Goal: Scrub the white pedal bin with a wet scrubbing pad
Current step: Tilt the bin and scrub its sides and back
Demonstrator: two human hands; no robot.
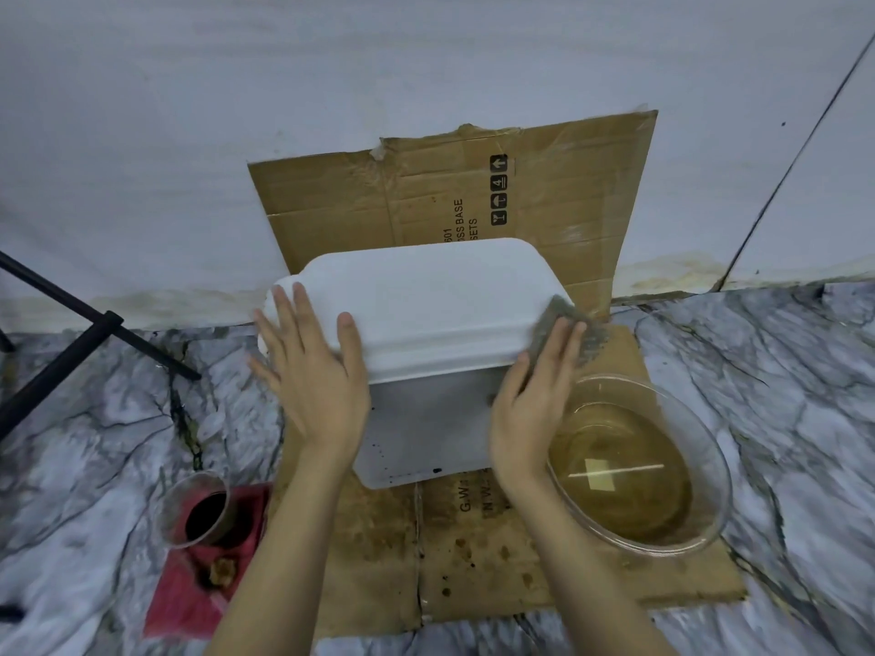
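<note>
The white pedal bin (426, 300) stands on brown cardboard (473, 551), lid closed, with dark specks low on its front wall. My left hand (312, 371) lies flat on the lid's left front corner, fingers straight and spread. My right hand (535, 400) presses a grey scrubbing pad (563, 319) against the lid's right edge with straight fingers. Much of the pad is hidden under that hand.
A clear glass bowl (663, 537) of yellowish water sits right of the bin. A plastic cup of dark liquid (199, 508) stands on a red cloth (189, 594) at the left. Black tripod legs (71, 343) cross the far left. A wall rises behind.
</note>
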